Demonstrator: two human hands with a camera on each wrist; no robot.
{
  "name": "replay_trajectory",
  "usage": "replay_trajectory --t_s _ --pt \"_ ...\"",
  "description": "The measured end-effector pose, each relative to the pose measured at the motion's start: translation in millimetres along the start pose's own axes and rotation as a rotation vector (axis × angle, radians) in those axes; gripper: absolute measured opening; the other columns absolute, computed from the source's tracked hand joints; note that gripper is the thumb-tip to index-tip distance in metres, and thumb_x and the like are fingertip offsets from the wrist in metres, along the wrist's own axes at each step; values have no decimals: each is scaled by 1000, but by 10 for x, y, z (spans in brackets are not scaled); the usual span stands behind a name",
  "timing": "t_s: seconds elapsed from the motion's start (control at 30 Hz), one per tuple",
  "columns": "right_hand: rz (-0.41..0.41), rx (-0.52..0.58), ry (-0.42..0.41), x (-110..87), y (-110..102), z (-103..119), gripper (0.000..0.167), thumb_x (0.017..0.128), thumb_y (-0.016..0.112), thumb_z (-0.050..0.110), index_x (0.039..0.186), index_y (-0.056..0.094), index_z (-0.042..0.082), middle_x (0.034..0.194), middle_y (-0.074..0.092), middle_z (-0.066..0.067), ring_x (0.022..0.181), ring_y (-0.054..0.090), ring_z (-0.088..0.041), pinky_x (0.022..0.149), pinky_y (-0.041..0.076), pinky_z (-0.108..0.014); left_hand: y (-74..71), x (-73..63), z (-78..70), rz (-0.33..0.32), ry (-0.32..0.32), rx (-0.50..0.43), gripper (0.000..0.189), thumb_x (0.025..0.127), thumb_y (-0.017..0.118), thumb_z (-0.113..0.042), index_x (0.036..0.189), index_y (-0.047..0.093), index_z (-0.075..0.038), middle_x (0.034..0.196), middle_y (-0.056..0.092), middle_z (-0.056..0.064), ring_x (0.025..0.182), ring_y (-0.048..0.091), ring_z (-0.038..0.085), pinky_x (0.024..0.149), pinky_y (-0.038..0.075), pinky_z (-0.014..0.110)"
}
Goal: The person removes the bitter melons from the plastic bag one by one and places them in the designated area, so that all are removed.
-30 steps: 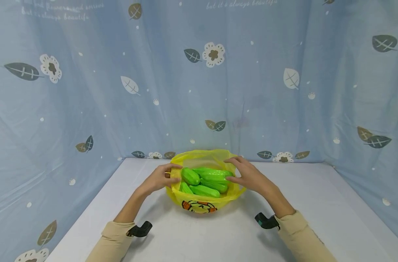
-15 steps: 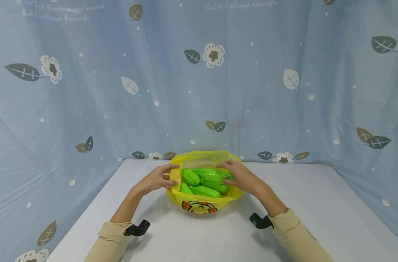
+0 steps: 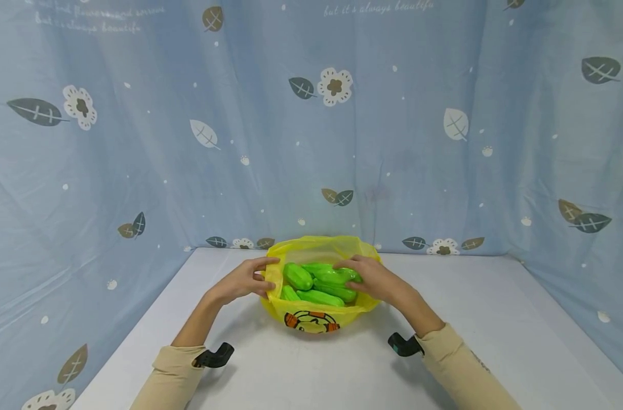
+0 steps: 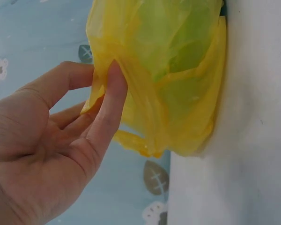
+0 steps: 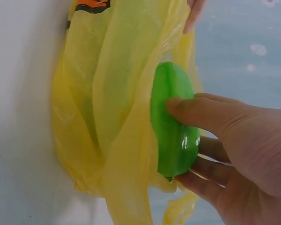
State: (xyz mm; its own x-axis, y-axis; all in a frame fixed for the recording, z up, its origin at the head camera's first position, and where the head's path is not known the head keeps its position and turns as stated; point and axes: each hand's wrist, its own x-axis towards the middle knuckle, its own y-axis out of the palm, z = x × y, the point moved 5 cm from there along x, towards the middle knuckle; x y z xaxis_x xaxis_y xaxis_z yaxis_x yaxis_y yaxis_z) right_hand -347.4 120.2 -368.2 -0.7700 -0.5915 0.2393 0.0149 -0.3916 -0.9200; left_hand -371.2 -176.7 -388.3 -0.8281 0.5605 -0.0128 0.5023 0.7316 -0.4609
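Note:
A yellow plastic bag [image 3: 356, 316] with a printed cartoon face lies with its mouth spread wide in the head view. Several glossy bright green cucumbers [image 3: 320, 298], plastic-looking, are heaped inside. My left hand [image 3: 244, 279] pinches the bag's left rim; in the left wrist view its thumb and fingers lie on either side of the thin film. At the right of the mouth, my right hand [image 3: 377, 279] grips a cucumber [image 5: 171, 154] on top of the heap, thumb on one side and fingers on the other. The right wrist view has this cucumber right at the bag's edge.
The bag stands on a white table [image 3: 301, 376] near its back edge. A blue cloth curtain [image 3: 270, 142] with leaves and flowers hangs behind and along both sides. Black wrist cameras [image 3: 214, 356] sit at both beige sleeve cuffs.
My right hand has moved left and inward from the bag's right rim, with its fingers now around the top cucumber. The left hand has shifted slightly left, still holding the rim.

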Motion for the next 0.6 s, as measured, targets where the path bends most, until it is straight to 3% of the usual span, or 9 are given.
replay_trajectory --t_s 0.23,0.43,0.6 --pt "-2 -21 31 27 9 -17 49 87 74 13 133 60 19 119 65 -8 103 64 -23 84 56 -38 9 34 51 -30 -10 2 71 90 69 -10 152 34 -5 154 31 31 94 70 23 76 61 38" --pt "-8 -40 40 45 19 -44 50 87 74 14 134 59 20 119 64 -7 103 63 -22 85 56 -37 18 69 68 -53 -22 5 70 90 69 -8 151 36 -6 133 51 29 86 69 21 75 61 38" --pt "-11 -38 11 21 -8 -29 49 87 74 15 133 59 18 120 65 -6 104 64 -22 85 56 -37 31 88 65 -41 -14 14 71 90 69 -9 152 35 -7 127 56 26 83 68 21 75 61 39"
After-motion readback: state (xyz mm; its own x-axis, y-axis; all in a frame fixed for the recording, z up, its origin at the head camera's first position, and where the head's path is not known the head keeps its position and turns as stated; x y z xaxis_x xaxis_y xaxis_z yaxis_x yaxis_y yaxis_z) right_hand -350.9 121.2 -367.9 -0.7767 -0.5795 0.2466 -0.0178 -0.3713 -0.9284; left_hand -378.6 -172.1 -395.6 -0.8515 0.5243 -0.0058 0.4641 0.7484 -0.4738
